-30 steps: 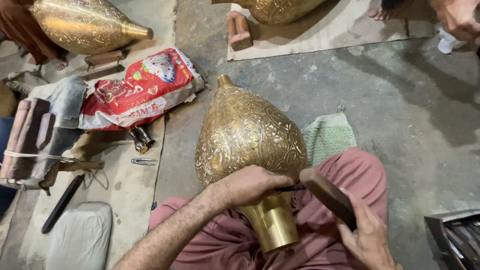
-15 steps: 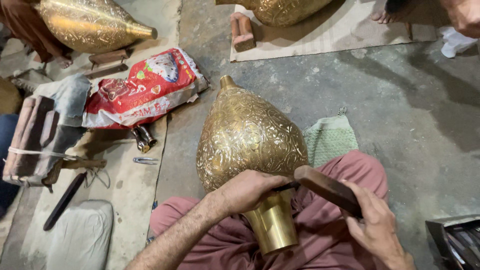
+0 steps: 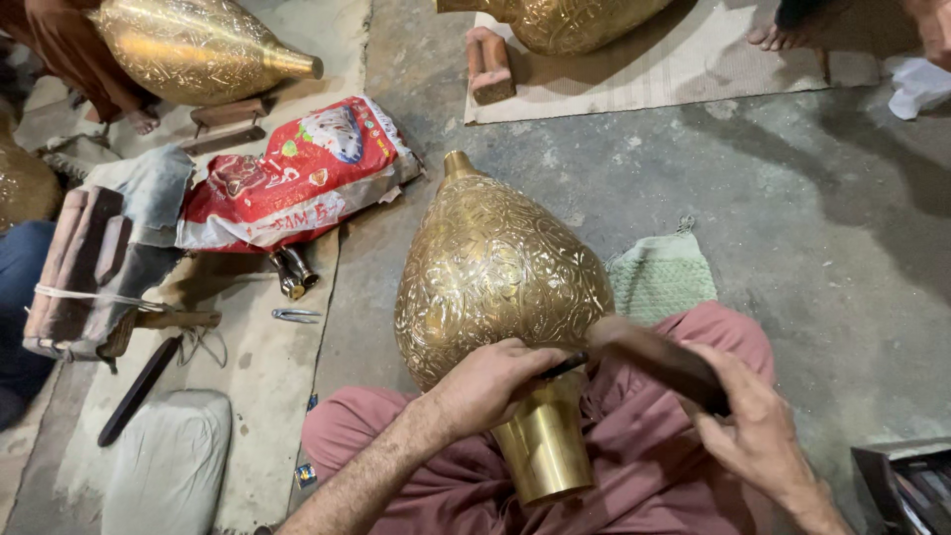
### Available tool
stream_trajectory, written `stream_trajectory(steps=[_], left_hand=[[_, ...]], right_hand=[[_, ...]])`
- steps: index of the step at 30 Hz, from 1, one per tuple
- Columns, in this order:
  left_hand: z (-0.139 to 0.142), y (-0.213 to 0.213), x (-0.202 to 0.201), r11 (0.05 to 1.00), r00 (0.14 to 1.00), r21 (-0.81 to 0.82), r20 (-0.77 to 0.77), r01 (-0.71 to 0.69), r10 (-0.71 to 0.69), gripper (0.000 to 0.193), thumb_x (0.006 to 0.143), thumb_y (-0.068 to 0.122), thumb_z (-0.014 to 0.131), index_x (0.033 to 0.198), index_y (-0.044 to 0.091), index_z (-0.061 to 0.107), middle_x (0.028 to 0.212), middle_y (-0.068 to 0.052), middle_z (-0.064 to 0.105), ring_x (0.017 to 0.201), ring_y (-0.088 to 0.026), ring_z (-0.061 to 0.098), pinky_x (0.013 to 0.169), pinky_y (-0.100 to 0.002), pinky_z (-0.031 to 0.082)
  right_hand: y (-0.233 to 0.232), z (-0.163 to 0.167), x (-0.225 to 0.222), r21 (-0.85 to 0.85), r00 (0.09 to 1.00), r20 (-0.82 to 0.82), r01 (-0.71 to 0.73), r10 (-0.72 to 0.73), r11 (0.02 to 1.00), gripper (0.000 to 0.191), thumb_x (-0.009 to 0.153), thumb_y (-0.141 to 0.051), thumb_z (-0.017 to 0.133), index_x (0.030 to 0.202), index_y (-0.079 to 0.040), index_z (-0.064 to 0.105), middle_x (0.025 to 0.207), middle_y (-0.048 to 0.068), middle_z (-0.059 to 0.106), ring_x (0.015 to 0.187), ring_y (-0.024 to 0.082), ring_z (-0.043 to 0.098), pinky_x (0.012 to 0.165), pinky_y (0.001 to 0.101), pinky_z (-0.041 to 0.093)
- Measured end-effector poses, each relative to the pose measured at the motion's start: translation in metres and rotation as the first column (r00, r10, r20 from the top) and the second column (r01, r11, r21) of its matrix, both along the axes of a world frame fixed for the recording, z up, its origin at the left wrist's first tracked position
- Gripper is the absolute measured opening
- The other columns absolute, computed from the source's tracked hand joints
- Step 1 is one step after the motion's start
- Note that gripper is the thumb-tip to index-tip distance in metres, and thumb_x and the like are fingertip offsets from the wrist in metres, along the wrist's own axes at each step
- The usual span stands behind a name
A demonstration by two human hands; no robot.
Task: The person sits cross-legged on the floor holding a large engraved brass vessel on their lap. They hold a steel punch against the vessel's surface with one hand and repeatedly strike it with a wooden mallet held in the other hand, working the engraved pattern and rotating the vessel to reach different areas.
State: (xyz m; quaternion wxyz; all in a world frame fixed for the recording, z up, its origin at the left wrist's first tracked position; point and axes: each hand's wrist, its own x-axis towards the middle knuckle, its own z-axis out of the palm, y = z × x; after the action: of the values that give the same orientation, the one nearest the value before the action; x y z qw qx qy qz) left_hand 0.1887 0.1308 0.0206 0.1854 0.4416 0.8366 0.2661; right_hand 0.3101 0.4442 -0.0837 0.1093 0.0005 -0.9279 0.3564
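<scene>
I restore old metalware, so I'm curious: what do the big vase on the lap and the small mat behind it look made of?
The vase looks like brass: golden, shiny, with fine engraved patterns and a smooth polished neck. The mat looks like woven cloth or yarn, pale green, matte, ribbed.

Single view from a camera worn on the head of a seated person, facing steeply downward and slightly forward. The nearest field, at the lower edge, holds the person's lap, the left hand (image 3: pixel 490 381) and the right hand (image 3: pixel 763 436), seen from close above. The large engraved teardrop-shaped brass vessel (image 3: pixel 495 272) fills the centre at close range. The grey concrete floor (image 3: pixel 792 228) recedes toward the upper edge, where farther objects are cropped.
</scene>
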Motion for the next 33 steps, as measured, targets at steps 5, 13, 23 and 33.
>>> stream_trajectory(steps=[5,13,23,33], left_hand=[[0.001,0.0,0.004,0.999,1.0,0.04,0.013,-0.021,0.021,0.045,0.094,0.013,0.07,0.137,0.012,0.059,0.106,-0.015,0.07,0.102,-0.036,0.068,0.089,-0.048,0.057],[0.002,-0.006,0.008,0.993,0.998,0.101,0.014,-0.063,0.062,0.052,0.087,0.006,0.071,0.138,0.011,0.059,0.109,-0.014,0.071,0.102,-0.034,0.068,0.091,-0.045,0.058],[-0.005,-0.011,0.022,0.967,0.981,0.167,0.038,-0.193,0.189,0.046,0.093,0.01,0.072,0.137,0.008,0.059,0.11,-0.012,0.072,0.103,-0.028,0.069,0.09,-0.041,0.059],[-0.013,-0.016,0.032,0.922,0.955,0.256,0.011,-0.289,0.297,0.045,0.092,0.006,0.071,0.136,0.004,0.059,0.109,-0.014,0.071,0.102,-0.031,0.068,0.089,-0.041,0.059]], right_hand=[[0.007,-0.005,-0.004,0.36,0.999,0.051,-0.035,0.018,0.932,0.072,0.069,-0.005,0.075,0.139,-0.017,0.058,0.101,0.002,0.073,0.097,0.019,0.071,0.084,0.0399,0.058],[0.016,-0.005,-0.016,-0.107,0.99,-0.083,-0.124,0.115,0.986,0.061,0.078,-0.008,0.07,0.137,-0.01,0.055,0.108,0.01,0.07,0.094,0.021,0.072,0.079,0.0364,0.063],[0.014,0.011,-0.039,-0.236,0.997,0.024,-0.071,0.079,0.969,0.07,0.079,-0.014,0.08,0.143,-0.013,0.051,0.096,0.009,0.065,0.088,0.023,0.067,0.073,0.04,0.06],[0.018,0.03,-0.065,0.067,0.96,-0.063,-0.269,0.273,0.961,0.07,0.072,-0.004,0.074,0.138,-0.013,0.053,0.104,0.008,0.071,0.091,0.022,0.07,0.079,0.0447,0.061]])
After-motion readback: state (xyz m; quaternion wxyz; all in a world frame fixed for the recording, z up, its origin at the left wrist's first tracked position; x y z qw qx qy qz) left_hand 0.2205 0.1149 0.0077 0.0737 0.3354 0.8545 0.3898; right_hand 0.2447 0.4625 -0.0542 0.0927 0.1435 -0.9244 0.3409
